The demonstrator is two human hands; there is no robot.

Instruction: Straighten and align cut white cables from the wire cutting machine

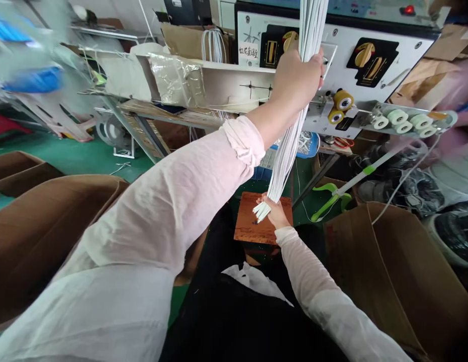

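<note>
stretching far, the left hand (pixel 299 73) clasps a slanting bundle of white strands (pixel 290 146); the right hand (pixel 276 213), nearer, grips the bundle's bottom end over a reddish-brown wooden surface (pixel 244 226).

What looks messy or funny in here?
A few thin pale scraps lie on the green floor at the picture's left, as if dropped. The white strands, held by the left hand above and right hand below, have uneven lower ends. Nothing looks clearly broken.
</note>
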